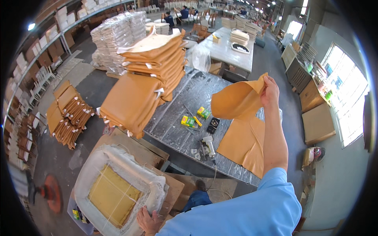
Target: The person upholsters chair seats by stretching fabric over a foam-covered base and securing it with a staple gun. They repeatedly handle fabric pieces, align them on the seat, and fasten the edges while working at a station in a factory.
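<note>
High over the right side of the work table, my right hand [269,91] pinches the corner of a tan leather sheet [236,100], which curls and hangs from it. Below, more flat tan leather [245,141] lies on the table. At lower left, a padded seat frame [88,167] with white wadding round its rim and yellow webbing or foam in its centre rests on a board. My left hand [149,221] lies on the near right corner of that frame, fingers spread. A staple gun [208,146] with an air hose sits at the table's near edge.
On the metal-topped table [169,135] lie green-yellow boxes [188,121], a yellow-handled tool [197,120] and a small black object [213,125]. Tan leather seat pads [132,100] are stacked at the table's left. More pads [69,112] are piled on the floor. The hose loops near my leg.
</note>
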`<state>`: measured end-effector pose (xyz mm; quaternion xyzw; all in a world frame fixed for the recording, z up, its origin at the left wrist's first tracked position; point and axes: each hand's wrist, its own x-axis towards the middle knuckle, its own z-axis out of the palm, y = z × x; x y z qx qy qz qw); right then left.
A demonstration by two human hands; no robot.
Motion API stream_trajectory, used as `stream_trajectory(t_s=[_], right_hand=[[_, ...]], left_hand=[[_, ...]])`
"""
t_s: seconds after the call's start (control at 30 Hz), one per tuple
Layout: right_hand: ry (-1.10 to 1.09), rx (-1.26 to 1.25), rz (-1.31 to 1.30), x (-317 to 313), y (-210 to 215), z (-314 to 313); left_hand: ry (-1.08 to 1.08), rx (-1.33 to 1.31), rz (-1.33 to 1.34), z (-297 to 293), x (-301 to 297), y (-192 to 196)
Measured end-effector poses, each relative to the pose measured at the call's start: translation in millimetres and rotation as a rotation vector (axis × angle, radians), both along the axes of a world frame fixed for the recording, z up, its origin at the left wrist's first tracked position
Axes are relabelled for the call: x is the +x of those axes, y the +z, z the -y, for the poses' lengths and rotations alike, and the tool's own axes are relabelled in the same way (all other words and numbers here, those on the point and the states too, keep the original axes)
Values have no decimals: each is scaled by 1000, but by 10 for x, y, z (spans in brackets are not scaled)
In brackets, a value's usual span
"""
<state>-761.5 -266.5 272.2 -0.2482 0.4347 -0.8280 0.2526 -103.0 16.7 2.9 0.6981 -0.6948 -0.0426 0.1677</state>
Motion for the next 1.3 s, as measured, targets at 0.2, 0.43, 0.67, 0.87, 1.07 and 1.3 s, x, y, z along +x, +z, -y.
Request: stream_trajectory(t_s=[0.2,0.43,0.67,0.87,1.07,1.3], right_hand=[[298,-229,-6,1416,733,-180],[521,-130,-38,3790,356,-404],[976,25,-59,5620,-861,-1579],[1431,105,-590,5223,-949,-1916],[1254,8,-969,4851,-1091,-1808],[1410,-250,-1498,4841,-1236,-1153]], left_hand=[[23,116,-569,-43,327,133],[-114,-194,-523,601,397,1324],[-358,-451,-311,1033,597,2054],[-376,-107,-582,491,1003,1726],[-443,13,-630,273,1151,1758],[-501,84,-519,255,1202,1982]])
